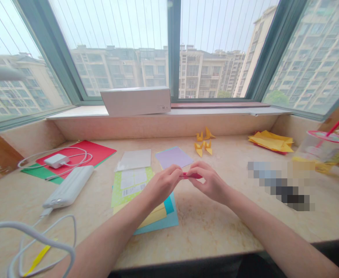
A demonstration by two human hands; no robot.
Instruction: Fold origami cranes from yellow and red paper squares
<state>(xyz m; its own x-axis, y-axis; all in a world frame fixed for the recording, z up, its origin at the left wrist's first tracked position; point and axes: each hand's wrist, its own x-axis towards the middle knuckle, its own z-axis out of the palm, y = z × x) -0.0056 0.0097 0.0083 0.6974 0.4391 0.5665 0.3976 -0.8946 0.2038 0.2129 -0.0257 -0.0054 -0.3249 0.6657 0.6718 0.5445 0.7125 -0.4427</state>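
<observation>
A small folded red paper (195, 175) is pinched between both hands above the middle of the stone counter. My left hand (167, 182) has its fingertips closed on the paper's left end. The fingers of my right hand (206, 179) grip it from the right. Just behind the hands lies a purple paper sheet (173, 156). Several folded yellow paper birds (204, 148) stand farther back. Under and beside my left forearm are a light green packet (131, 185) and a blue sheet (172, 216).
Red sheets (82, 152), a white charger (57, 160) and a power bank (69, 186) with cables lie left. Yellow papers (270, 141) and a plastic cup (317, 148) stand right. A white box (137, 101) rests on the sill. One right-side patch is pixelated.
</observation>
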